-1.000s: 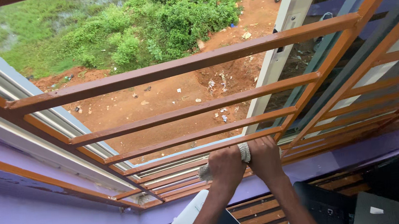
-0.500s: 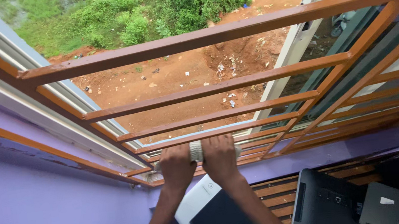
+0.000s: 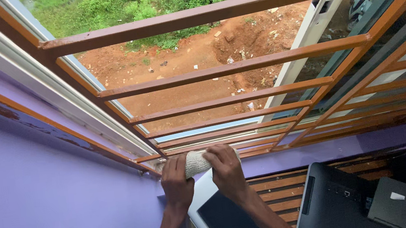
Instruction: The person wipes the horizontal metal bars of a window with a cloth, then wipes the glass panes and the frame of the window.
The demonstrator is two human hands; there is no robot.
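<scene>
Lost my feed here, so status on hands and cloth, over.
Left hand and right hand both gripping rolled cloth. Cloth at bottom bar of window grille. Nothing blocking.

Black monitor [image 3: 343, 200] beside white-framed tablet [image 3: 220, 219]; purple wall [image 3: 34, 199]; red dirt ground [image 3: 196, 53] outside.

The cloth [image 3: 197, 163] in the grip of both hands is a coarse, off-white knit, matt and nubbly. Just above the grip, the grille [image 3: 238, 66] bars are painted metal, rust-orange with a dull sheen. Left of the grip the wall [image 3: 44, 198] is matt lilac paint. Below it, a screen [image 3: 230, 223] is glossy black in smooth white plastic.
</scene>
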